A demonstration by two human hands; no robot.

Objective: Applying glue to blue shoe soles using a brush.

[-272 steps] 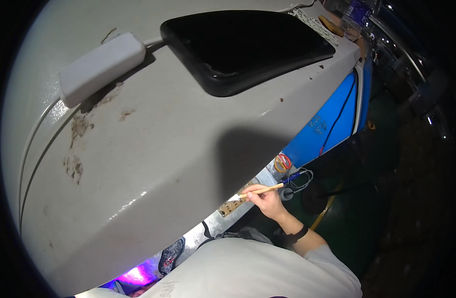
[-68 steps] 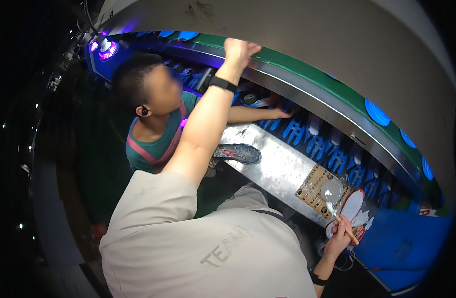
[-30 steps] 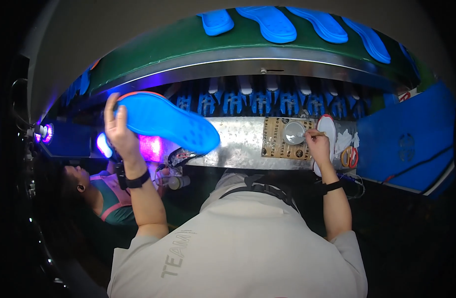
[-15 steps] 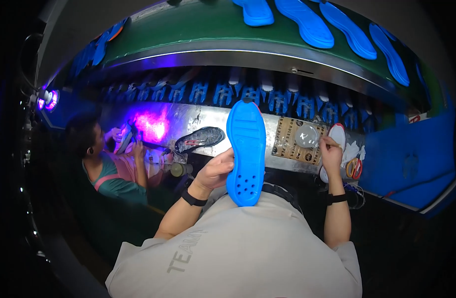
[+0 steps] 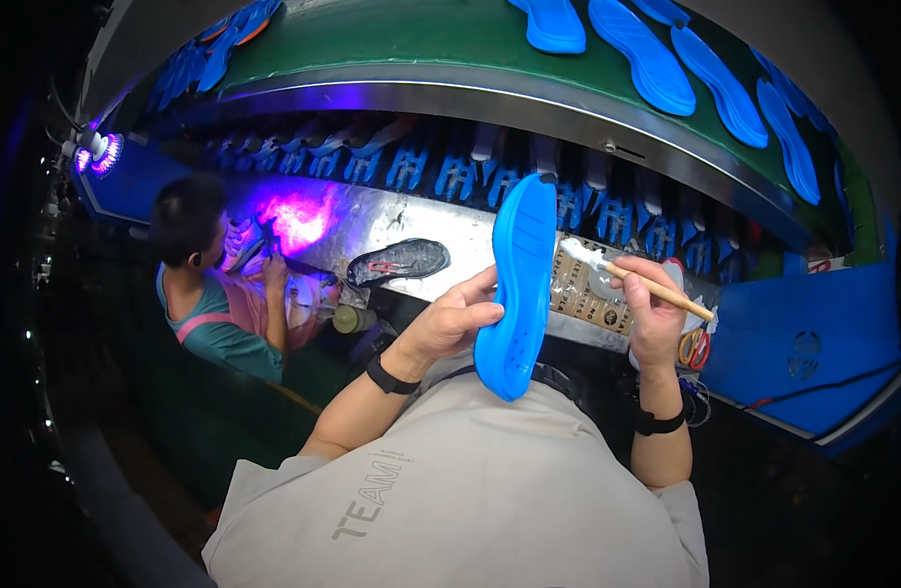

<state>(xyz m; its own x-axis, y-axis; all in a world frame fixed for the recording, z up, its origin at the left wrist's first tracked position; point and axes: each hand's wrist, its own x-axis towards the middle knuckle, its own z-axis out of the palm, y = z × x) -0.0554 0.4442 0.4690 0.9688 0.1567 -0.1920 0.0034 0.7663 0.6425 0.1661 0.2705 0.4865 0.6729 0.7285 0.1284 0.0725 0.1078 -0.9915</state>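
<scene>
My left hand (image 5: pixel 457 316) is closed on a blue shoe sole (image 5: pixel 525 284). The sole stands nearly upright in front of my body, its inner hollow and raised rim partly turned to view. To its right, a paintbrush (image 5: pixel 661 286) with a wooden handle is pinched in my right hand (image 5: pixel 654 318). The brush's white-coated tip points left toward the sole, with a gap between them. Under the brush, a round pale dish (image 5: pixel 603 284) sits on a printed brown sheet (image 5: pixel 566 286) and is partly hidden.
On the metal bench (image 5: pixel 384 218) lies a dark shoe sole (image 5: pixel 400 262). Orange-handled scissors (image 5: pixel 695 347) are at the right. Beyond runs a green conveyor (image 5: pixel 411 44) carrying blue soles. At left, a co-worker (image 5: pixel 220 284) handles a shoe beside a purple glow.
My right hand has raised the paintbrush from beside the dish and turned its tip leftward. The blue sole has shifted right and rotated, from its underside to its hollow inner face.
</scene>
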